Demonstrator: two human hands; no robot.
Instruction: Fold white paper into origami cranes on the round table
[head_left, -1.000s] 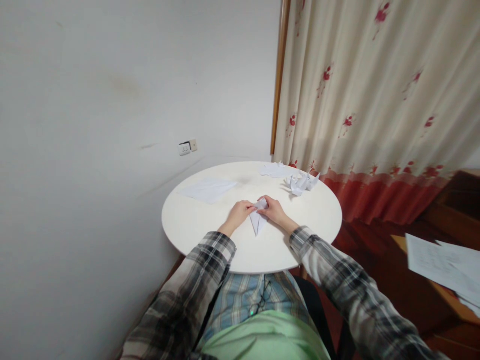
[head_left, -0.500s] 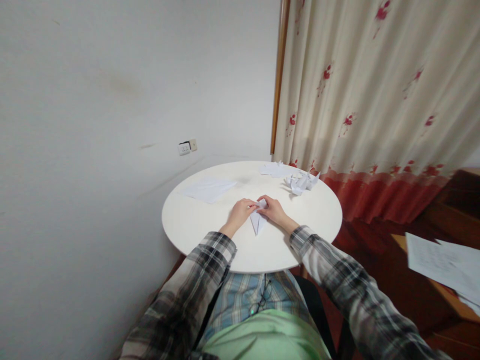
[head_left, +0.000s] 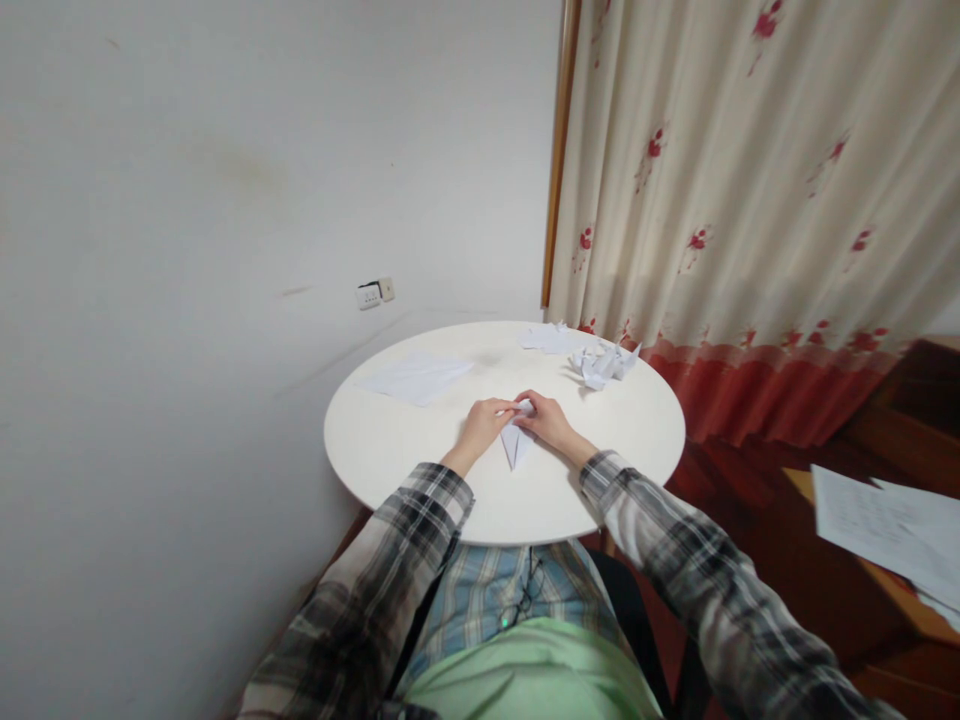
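On my head-camera feed I see the left hand (head_left: 484, 425) and right hand (head_left: 550, 422) meeting at the top of a folded paper (head_left: 516, 447), fingertips of both pinched on its upper edge; the paper lies mid-table on the round white table (head_left: 390, 450), point toward the person; a flat sheet (head_left: 416, 378) lies far left; crumpled folded papers (head_left: 602, 365) sit far right.

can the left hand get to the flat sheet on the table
Probably yes. The flat sheet lies just beyond the left hand with only bare table between, though its fingers are pinching the folded paper.
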